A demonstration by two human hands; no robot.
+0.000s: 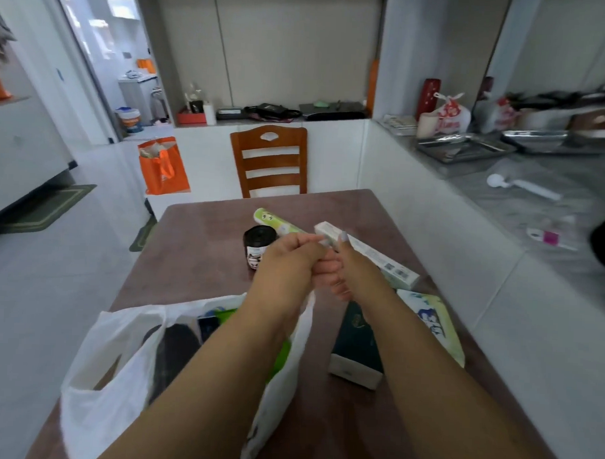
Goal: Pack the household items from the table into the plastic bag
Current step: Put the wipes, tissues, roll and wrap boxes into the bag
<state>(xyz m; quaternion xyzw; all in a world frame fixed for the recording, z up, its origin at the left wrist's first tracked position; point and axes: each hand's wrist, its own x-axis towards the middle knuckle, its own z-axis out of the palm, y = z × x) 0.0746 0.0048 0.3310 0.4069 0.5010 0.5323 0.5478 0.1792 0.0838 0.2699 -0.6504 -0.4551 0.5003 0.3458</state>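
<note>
Nearest the camera, the white plastic bag [111, 370] sits at the table's [205, 232] near left corner, its mouth gaping upward; dark and green items show inside, too hidden to name. One bag handle runs up to the left hand [286, 263], whose fingers are curled tight around it in a fist.

Just right of the bag, a dark green box [357, 341] lies flat, its long axis running from the near edge away toward the far side, its pale end facing the camera. Beside it on the right lies a pale green and white soft pack [431, 326], angled toward the near right.

Above these, the right hand [347, 268] meets the left over the middle of the table. Its thumb and curled fingers pinch the near end of a long white box [369, 252], which lies slantwise, one end pointing far left, the other near right, where it reaches the table by the soft pack.

Beyond the hands, a black roll [256, 245] stands upright, and a light green roll [277, 221] lies on its side behind it, long axis slanting from far left to near right.

At the far edge stands a wooden chair [269, 159], with an orange bag [162, 166] on the floor to its left.
</note>
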